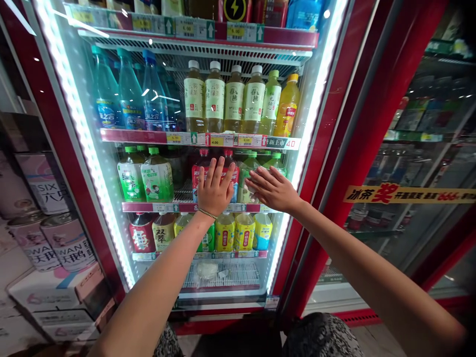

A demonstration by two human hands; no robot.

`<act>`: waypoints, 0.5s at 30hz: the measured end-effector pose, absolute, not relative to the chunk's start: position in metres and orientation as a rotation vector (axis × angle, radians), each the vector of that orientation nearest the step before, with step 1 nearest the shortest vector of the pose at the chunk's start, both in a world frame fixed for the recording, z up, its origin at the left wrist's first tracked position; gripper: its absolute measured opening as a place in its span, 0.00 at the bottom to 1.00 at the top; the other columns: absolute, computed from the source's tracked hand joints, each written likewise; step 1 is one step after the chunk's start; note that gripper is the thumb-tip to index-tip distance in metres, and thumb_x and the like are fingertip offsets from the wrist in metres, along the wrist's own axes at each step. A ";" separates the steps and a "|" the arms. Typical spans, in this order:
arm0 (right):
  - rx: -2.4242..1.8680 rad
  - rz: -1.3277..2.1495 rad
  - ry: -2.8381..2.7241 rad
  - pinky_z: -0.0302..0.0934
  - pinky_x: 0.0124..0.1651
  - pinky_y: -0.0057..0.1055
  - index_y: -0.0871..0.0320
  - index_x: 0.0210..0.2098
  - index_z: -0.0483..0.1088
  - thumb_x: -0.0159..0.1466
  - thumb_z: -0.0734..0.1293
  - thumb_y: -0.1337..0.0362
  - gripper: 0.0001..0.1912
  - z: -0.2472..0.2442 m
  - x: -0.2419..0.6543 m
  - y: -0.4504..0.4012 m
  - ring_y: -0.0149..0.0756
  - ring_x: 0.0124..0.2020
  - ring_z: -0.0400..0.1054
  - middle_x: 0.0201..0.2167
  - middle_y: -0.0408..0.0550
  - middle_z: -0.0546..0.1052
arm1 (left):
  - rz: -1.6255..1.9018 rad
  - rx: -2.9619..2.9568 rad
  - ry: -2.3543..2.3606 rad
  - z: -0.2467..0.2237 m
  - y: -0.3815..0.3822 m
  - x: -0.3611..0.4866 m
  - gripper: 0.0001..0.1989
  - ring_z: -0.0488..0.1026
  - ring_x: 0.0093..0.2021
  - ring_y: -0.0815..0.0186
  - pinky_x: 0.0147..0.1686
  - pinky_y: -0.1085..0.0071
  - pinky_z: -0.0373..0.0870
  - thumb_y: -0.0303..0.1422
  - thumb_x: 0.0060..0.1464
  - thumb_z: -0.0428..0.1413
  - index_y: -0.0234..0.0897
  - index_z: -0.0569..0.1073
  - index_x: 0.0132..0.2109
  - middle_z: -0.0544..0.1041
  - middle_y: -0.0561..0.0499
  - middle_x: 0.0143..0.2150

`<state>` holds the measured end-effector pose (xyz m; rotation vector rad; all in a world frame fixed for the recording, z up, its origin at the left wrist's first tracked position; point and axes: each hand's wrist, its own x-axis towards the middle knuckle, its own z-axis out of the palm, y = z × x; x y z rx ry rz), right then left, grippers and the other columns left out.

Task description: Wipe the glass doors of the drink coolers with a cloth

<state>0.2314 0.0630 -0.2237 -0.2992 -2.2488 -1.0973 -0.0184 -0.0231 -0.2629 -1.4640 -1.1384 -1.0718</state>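
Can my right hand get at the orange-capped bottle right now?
Probably not: the glass door, which looks shut, seems to stand between your right hand and that bottle.

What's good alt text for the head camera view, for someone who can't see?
A person's left hand and right hand, fingers extended, are raised before a lit, red-framed drinks cooler. White-capped tea bottles stand on a shelf above the hands; pale pink cans stand left of the cooler.

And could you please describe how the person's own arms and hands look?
The left hand and right hand are ungloved, and no sleeve shows on either arm. A thin, cord-like, yellowish band circles the left wrist; none shows on the right.
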 end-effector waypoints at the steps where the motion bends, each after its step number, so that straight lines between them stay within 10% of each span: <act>1: -0.265 -1.119 -2.289 0.42 0.80 0.48 0.37 0.76 0.31 0.74 0.61 0.54 0.40 -0.224 0.238 0.065 0.43 0.76 0.50 0.77 0.35 0.50 | -1.073 -1.464 -1.136 -0.263 -0.023 -0.018 0.34 0.46 0.78 0.53 0.77 0.44 0.38 0.35 0.68 0.51 0.50 0.50 0.77 0.49 0.48 0.78; 9: -0.628 -1.002 -1.973 0.38 0.79 0.58 0.47 0.76 0.25 0.75 0.58 0.53 0.43 -0.215 0.215 0.055 0.52 0.78 0.41 0.79 0.44 0.40 | -1.084 -1.470 -1.129 -0.263 -0.023 -0.019 0.35 0.47 0.78 0.52 0.77 0.44 0.38 0.34 0.67 0.52 0.50 0.51 0.76 0.50 0.48 0.77; 15: -0.380 -1.153 -2.281 0.43 0.79 0.52 0.36 0.76 0.31 0.75 0.58 0.53 0.39 -0.223 0.246 0.067 0.44 0.76 0.50 0.77 0.32 0.49 | -1.116 -1.489 -1.130 -0.264 -0.023 -0.019 0.35 0.48 0.78 0.51 0.77 0.43 0.39 0.34 0.67 0.53 0.51 0.52 0.76 0.51 0.48 0.77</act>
